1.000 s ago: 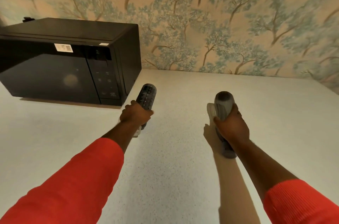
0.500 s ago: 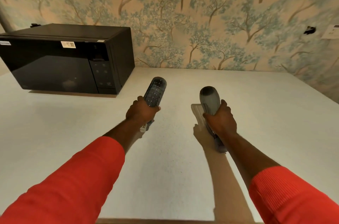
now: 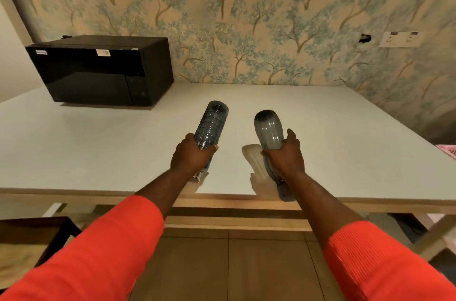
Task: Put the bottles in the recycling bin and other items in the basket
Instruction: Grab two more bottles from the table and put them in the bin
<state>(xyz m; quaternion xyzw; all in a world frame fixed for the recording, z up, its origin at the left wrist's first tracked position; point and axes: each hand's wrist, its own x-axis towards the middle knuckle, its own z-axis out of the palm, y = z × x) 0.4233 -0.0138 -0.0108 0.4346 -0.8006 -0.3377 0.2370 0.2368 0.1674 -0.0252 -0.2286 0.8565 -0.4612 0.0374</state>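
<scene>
I hold one bottle in each hand over the near edge of the white table (image 3: 98,152). My left hand (image 3: 190,157) grips a ribbed clear plastic bottle (image 3: 212,125) near its neck, with its base pointing away from me. My right hand (image 3: 286,157) grips a smooth grey-tinted bottle (image 3: 269,130), also base forward, and its cap end pokes out below my wrist. A dark open box (image 3: 37,234) stands on the floor at the lower left, partly behind my red sleeve.
A black microwave (image 3: 103,71) sits at the table's far left against the tree-patterned wall. Something pink (image 3: 447,151) shows at the table's right edge. A socket plate (image 3: 401,39) is on the wall. Brown tiled floor (image 3: 246,263) lies below the table edge.
I have stepped back from the table, both bottles still in my hands. The table's front edge, the floor and the dark box have come into sight.
</scene>
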